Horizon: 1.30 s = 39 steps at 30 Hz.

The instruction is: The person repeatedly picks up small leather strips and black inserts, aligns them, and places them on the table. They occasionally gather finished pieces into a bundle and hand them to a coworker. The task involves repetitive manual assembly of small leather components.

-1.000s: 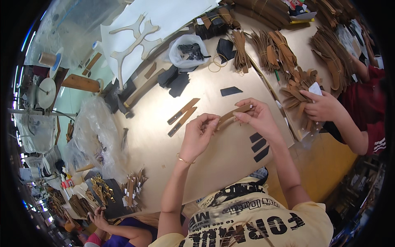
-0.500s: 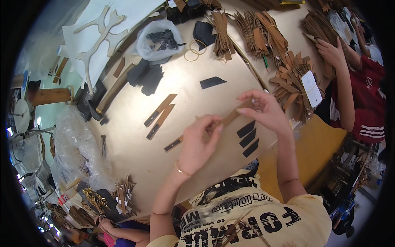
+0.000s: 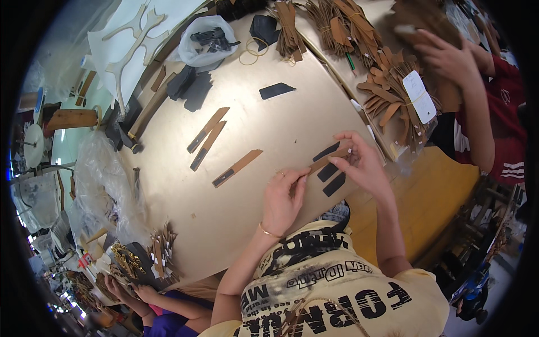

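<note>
Between my two hands is a narrow brown leather strip [image 3: 320, 163]. My left hand [image 3: 282, 196] pinches its left end, and my right hand [image 3: 364, 167] grips the right end, where a small white tab shows. Just below the strip lie several short black pieces [image 3: 335, 184], partly hidden by it and my right fingers. Left of my hands, a brown strip with a black end [image 3: 245, 163] lies on the table. Two similar brown strips [image 3: 209, 145] rest side by side farther left. A single black slanted piece [image 3: 277, 90] sits farther back.
Black scraps [image 3: 197, 92] and a plastic bag of dark pieces [image 3: 208, 53] are at the far left. Tied bundles of brown strips [image 3: 287, 33] line the back. A fanned brown bundle with a white card [image 3: 419, 96] lies right, near a co-worker's hand [image 3: 446, 59].
Both hands have drawn nearer to my body, the left one also rightward, with the brown strip held lower over the black pieces. The co-worker's hand has shifted on the brown bundle.
</note>
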Each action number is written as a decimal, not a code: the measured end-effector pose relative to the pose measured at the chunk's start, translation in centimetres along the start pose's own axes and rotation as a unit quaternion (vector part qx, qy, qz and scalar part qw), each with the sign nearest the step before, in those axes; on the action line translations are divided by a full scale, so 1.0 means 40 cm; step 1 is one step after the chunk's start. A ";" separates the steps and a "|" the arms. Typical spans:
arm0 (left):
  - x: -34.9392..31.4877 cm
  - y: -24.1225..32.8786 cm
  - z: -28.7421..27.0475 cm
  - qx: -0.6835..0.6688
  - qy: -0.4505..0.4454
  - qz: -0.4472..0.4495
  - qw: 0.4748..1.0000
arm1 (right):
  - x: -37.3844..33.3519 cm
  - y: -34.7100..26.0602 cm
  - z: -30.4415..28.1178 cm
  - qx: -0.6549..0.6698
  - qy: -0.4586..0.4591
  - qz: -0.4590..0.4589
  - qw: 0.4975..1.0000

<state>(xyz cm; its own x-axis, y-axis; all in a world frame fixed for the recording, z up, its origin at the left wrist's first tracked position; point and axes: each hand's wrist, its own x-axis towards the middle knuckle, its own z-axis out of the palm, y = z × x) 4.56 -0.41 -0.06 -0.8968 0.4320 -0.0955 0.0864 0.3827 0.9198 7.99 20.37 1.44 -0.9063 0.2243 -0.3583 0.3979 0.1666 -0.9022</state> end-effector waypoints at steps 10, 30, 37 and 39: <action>0.015 0.003 0.009 0.040 -0.001 0.002 0.999 | 0.019 0.015 0.002 0.016 0.007 0.012 1.000; 0.020 0.007 -0.001 0.018 -0.011 -0.023 0.999 | 0.025 -0.011 0.010 -0.025 0.017 0.034 0.999; 0.023 0.010 -0.002 0.021 -0.007 -0.019 1.000 | 0.025 -0.019 0.011 -0.055 0.023 0.036 0.998; 0.022 0.010 0.000 0.021 -0.007 -0.021 1.000 | 0.025 -0.020 0.013 -0.050 0.024 0.038 0.998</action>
<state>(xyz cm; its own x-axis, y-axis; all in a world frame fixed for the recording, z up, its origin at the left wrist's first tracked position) 3.78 0.12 0.24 -0.8940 0.4259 -0.1390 0.0676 0.4350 0.8979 6.68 19.98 1.66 -0.8664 0.2849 -0.4101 0.4790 0.2421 -0.8438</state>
